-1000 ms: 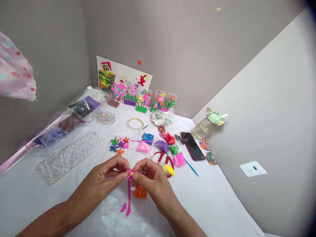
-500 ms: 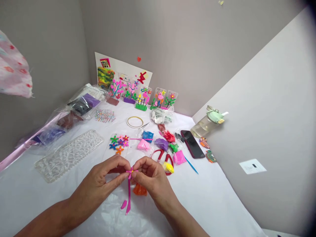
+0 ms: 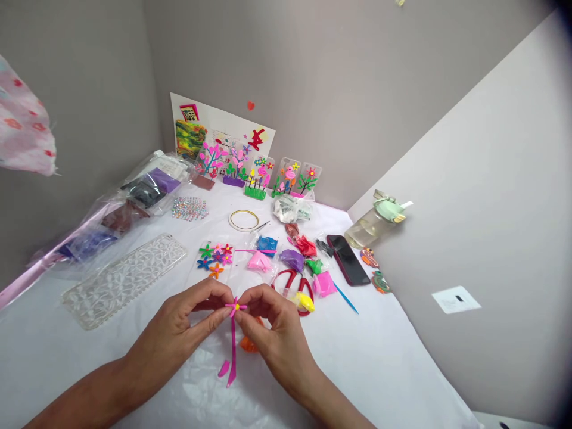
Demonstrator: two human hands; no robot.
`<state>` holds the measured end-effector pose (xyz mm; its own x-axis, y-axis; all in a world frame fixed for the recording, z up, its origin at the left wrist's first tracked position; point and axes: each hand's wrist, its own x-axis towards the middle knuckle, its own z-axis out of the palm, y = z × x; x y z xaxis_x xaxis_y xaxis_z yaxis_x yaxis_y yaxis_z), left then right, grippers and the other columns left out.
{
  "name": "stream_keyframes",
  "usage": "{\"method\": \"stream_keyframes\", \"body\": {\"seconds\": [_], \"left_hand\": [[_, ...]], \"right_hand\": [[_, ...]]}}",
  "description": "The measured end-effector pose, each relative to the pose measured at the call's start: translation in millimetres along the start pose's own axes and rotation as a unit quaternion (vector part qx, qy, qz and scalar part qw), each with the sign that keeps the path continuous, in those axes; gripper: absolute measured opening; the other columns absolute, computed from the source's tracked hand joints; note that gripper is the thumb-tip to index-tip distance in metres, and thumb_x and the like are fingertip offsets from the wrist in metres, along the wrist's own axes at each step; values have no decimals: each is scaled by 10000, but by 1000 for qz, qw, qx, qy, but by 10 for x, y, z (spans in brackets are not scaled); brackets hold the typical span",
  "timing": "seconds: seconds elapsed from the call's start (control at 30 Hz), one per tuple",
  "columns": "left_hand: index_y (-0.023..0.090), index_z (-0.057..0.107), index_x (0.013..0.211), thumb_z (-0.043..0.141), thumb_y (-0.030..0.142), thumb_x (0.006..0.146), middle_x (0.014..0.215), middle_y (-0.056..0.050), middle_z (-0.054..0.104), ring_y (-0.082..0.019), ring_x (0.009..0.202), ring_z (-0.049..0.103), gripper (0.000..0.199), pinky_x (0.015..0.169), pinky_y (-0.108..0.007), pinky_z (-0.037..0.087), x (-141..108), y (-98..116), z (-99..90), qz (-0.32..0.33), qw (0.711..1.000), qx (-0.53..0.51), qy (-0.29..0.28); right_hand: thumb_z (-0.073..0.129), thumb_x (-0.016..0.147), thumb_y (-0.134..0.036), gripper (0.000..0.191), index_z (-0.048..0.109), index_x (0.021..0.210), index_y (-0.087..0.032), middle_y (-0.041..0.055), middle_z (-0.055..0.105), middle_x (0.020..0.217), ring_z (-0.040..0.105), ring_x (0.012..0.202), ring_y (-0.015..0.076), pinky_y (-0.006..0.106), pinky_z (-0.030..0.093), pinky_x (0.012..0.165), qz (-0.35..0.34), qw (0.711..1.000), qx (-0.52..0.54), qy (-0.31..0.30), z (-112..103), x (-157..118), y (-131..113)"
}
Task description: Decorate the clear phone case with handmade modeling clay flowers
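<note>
The pink flower (image 3: 236, 307) sits between the fingertips of the left hand (image 3: 196, 316) and right hand (image 3: 268, 325), each grip pinched on its edge. Below lies a pink strip (image 3: 233, 351) on the desk (image 3: 366, 357), beside an orange packet (image 3: 249, 345).

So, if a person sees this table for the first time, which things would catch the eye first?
Probably the pink flower with a yellow centre, pinched between the left hand and the right hand. Next, perhaps, the brightly decorated clear panels by the wall, and the red-handled scissors beyond the right hand.
</note>
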<state>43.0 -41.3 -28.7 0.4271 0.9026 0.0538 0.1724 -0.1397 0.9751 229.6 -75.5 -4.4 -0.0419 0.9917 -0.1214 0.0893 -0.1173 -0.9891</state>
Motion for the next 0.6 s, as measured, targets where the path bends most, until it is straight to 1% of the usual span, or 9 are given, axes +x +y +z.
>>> {"method": "stream_keyframes", "body": {"seconds": [0.13, 0.3, 0.4, 0.47, 0.6], "left_hand": [[263, 722, 924, 656, 419, 968, 939, 7, 766, -202, 941, 743, 174, 901, -265, 580, -1, -1, -1, -6, 1000, -6, -7], [262, 719, 925, 652, 403, 978, 931, 12, 752, -189, 934, 731, 165, 900, -250, 572, 4, -3, -8, -2, 1000, -24, -19], [263, 716, 939, 660, 439, 983, 945, 8, 741, -194, 951, 721, 190, 886, -249, 571, 0, -8, -29, -19, 999, -39, -23], [269, 713, 962, 660, 469, 988, 970, 7, 731, -194, 964, 716, 208, 874, -248, 572, -5, -21, -41, -33, 998, -51, -28], [287, 705, 1010, 657, 517, 993, 1007, 8, 711, -195, 981, 705, 236, 864, -253, 570, -8, -54, -52, -53, 995, -74, -44]], "right_hand": [[772, 861, -296, 102, 721, 874, -208, 13, 712, 845, 616, 752, 156, 255, 502, 668, -8, 1000, -3, -11, -17, 4, 2], [743, 866, -284, 91, 708, 856, -201, 10, 695, 821, 594, 723, 146, 247, 483, 638, -2, 1000, -10, -15, -34, -3, -20], [754, 869, -295, 109, 726, 890, -192, 16, 714, 853, 617, 760, 148, 251, 496, 684, -7, 1000, -2, -21, -54, 2, -34], [759, 873, -294, 110, 731, 888, -189, 9, 707, 839, 607, 756, 140, 252, 489, 702, -12, 1000, 3, -20, -71, 11, -33], [775, 867, -306, 126, 723, 871, -191, -6, 679, 789, 576, 722, 131, 255, 467, 683, 5, 999, 40, -31, -91, 28, -8]]}}
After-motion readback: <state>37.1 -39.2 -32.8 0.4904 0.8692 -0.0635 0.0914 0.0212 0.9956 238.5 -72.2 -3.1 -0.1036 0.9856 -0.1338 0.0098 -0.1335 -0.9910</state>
